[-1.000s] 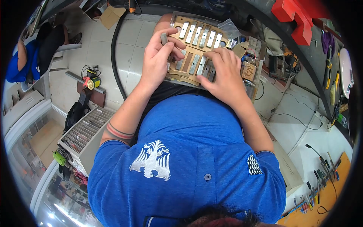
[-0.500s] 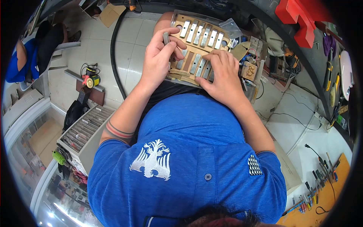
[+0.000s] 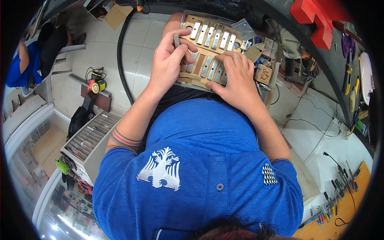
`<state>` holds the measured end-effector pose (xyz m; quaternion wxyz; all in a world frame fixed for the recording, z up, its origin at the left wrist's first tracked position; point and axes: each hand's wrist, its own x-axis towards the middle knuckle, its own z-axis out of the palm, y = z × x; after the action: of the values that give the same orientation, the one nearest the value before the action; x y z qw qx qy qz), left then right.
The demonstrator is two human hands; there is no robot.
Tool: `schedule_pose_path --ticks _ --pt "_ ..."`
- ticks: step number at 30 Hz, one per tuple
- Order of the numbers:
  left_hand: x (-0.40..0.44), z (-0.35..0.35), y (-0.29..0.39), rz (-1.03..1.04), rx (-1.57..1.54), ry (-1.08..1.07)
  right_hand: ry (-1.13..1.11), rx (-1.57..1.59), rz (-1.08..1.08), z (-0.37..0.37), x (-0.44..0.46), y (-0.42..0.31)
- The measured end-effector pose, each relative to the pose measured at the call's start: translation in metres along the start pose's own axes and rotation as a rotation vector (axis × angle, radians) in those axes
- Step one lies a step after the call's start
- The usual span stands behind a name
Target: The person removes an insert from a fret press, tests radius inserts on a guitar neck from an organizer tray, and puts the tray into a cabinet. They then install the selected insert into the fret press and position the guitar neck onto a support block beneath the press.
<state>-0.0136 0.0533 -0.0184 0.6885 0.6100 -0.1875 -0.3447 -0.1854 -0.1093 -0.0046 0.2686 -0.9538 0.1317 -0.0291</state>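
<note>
A small, narrow grey metal bar (image 3: 176, 40) was held in the left hand (image 3: 172, 56), at the nine o'clock edge of a tan, slotted, wood-like board (image 3: 206, 51). It was pinched between the thumb and bent fingers. The right hand (image 3: 238, 76) was laid at the board's four o'clock side, thumb and fingertips well parted across the lower of two rows of flat silver metal bars (image 3: 206, 67); whether anything was gripped there could not be told. The held piece was judged rigid, fairly light, somewhat slippery and hardly fragile, and best taken by its long edges.

The board was contained in a clear plastic tray (image 3: 208, 16), apparently supported on the lap, at twelve o'clock from the blue-shirted torso (image 3: 200, 132). From that same centre, pale floor tiles (image 3: 108, 52) were seen at eleven o'clock, a red, yellow and black power tool (image 3: 97, 85) and, farther out, another person in blue (image 3: 23, 64) at ten, and an orange-tan panel with screwdrivers (image 3: 360, 200) at four.
</note>
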Motion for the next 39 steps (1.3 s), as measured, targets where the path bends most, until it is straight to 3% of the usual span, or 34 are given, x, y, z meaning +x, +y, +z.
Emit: schedule_pose_path --ticks 5,9,16,22,25,33,37,39 --pt "-0.001 0.002 0.002 -0.009 0.019 0.006 -0.031 -0.018 -0.036 -0.004 -0.003 0.003" --pt "-0.001 0.0 0.0 0.004 0.032 -0.003 0.088 0.092 -0.025 -0.027 -0.005 0.015" --pt "0.002 0.002 0.001 -0.015 0.075 -0.011 0.009 -0.066 0.01 -0.043 -0.017 0.032" --pt "0.001 0.0 -0.003 -0.015 0.072 -0.03 0.11 -0.13 -0.007 -0.03 -0.015 0.027" --pt "0.001 0.005 0.001 0.01 0.251 -0.082 0.104 0.064 0.043 -0.032 -0.016 0.031" --pt "0.0 0.032 0.022 -0.152 0.138 -0.338 0.035 0.422 0.099 -0.044 -0.009 0.018" --pt "-0.001 0.031 0.026 -0.233 0.067 -0.332 0.12 0.583 0.159 -0.034 -0.012 0.021" --pt "-0.002 0.032 0.028 -0.25 0.025 -0.316 0.132 0.785 0.289 -0.033 -0.012 0.015"
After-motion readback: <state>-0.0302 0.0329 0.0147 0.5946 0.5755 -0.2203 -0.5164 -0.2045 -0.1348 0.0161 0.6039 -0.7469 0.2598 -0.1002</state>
